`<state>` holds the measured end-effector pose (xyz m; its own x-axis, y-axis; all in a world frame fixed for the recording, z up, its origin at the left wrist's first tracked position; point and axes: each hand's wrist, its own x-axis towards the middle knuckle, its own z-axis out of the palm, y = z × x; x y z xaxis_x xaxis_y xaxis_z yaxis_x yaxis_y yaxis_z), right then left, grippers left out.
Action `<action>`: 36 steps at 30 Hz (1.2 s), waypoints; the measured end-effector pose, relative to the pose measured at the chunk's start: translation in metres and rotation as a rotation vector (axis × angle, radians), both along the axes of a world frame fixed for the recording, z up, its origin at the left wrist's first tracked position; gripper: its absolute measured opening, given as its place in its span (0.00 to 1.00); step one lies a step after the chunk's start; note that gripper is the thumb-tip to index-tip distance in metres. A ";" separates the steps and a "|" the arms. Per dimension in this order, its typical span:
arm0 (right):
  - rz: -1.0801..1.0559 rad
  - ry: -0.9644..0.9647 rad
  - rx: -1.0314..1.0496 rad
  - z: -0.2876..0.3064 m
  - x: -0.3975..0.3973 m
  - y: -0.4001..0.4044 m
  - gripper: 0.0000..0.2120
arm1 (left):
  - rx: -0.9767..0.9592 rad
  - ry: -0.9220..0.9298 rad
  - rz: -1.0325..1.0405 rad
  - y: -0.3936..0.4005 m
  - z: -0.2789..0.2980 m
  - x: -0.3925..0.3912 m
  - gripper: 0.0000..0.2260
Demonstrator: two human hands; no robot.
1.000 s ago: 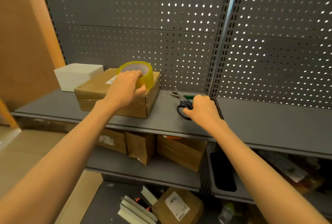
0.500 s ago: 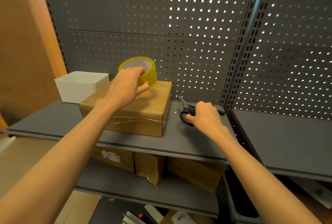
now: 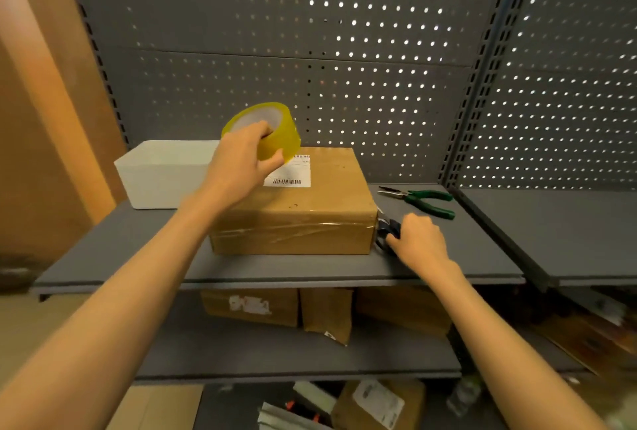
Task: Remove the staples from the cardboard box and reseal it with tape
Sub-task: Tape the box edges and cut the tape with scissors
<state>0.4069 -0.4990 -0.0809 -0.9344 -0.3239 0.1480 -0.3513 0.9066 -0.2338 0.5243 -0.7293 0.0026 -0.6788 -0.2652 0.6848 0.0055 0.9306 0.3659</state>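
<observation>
Tape roll [image 3: 272,133] lifted, left hand [image 3: 241,164] gripping.

Head view looks forward, downward at shelf [image 3: 275,271] (close).

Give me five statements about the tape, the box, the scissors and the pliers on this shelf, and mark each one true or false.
1. The left hand holds the yellow tape roll above the cardboard box. True.
2. The green-handled pliers lie on top of the box. False: they lie on the shelf, right of the box.
3. The right hand grips the black scissors. True.
4. The box carries no label. False: a white barcode label is on its top.
5. A white container stands left of the box. True.
</observation>
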 end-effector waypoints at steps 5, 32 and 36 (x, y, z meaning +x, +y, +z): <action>-0.054 0.003 -0.007 -0.010 0.005 0.003 0.12 | 0.096 0.023 -0.052 -0.010 -0.006 0.014 0.07; 0.786 0.194 -0.781 0.126 0.115 -0.074 0.15 | 0.831 0.271 -0.459 0.050 -0.019 0.070 0.02; 0.797 0.131 -0.791 0.122 0.115 -0.079 0.13 | 0.834 0.261 -0.468 0.049 -0.022 0.078 0.04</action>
<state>0.5219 -0.5780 0.0416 -0.4659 -0.5922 0.6574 -0.8268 0.0268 -0.5618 0.6022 -0.6803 -0.0190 -0.6926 -0.4740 0.5438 0.4807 0.2588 0.8378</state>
